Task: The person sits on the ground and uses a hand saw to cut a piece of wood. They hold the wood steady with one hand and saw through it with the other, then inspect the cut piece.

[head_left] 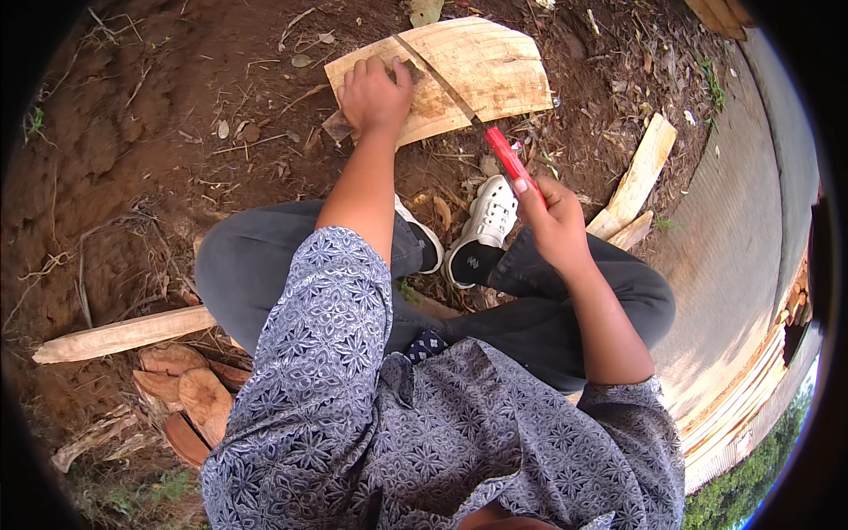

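Note:
A broad, pale wooden slab (495, 66) with a curved outline lies on the ground in front of my feet. My left hand (378, 99) rests on its left part, palm down with the fingers spread and pressing on the wood. In my right hand (555, 219) is a hand saw (505, 152), gripped by its red handle with the thumb along the top. Its narrow dark blade runs slantwise across the slab, from the near edge up to the far edge. Any teeth are too small to make out.
My white clogs (492, 212) sit just below the slab, between my bent knees. Split wood pieces (643, 177) lie at the right, beside a grey paved strip (733, 212). A long wooden stick (124, 334) and several cut wood chunks (205, 402) are at the left.

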{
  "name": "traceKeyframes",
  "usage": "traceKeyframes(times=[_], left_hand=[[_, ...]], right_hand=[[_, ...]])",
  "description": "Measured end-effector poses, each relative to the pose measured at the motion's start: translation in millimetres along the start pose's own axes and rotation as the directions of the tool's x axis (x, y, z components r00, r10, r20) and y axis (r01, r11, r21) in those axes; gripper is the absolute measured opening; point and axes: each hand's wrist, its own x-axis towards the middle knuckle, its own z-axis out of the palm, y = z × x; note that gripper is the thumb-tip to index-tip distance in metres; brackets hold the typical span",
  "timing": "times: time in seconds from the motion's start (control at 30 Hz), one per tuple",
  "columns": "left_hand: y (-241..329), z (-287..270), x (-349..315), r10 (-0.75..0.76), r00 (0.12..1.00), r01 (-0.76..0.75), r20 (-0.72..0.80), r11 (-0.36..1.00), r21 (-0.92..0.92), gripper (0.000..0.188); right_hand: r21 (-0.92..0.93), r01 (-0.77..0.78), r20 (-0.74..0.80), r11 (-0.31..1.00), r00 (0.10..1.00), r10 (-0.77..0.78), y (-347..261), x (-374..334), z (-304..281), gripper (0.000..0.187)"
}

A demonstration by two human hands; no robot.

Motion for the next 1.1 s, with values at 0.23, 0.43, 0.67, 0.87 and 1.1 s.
traceKeyframes(times=[0.23,0.43,0.67,0.87,1.1], left_hand=[[-7,-7,21,-0.147,0.988,0.147,0.054,0.989,0.003,0.05],[-22,-30,9,0.283,0.957,-0.288,0.062,0.951,0.112,0.068],[0,-47,15,-0.01,0.97,0.03,0.245,0.997,-0.077,0.07],[32,-33,32,-0.263,0.917,0.308,0.299,0.944,-0.116,0.083],[-17,-11,71,-0.066,0.884,0.077,0.463,0.997,-0.006,0.109]], right_hand=[[0.313,-0.023,0.076,0.949,0.997,-0.001,-39,-5,-9,0.038],[0.417,0.026,0.017,0.908,0.999,-0.037,-69,-5,-14,0.037],[0.689,0.161,-0.165,0.706,0.984,-0.064,-100,-20,-21,0.036],[0.684,0.272,-0.277,0.677,0.955,-0.104,-104,-23,-28,0.036],[0.712,0.202,-0.249,0.673,0.968,-0.027,-97,-34,-32,0.035]])
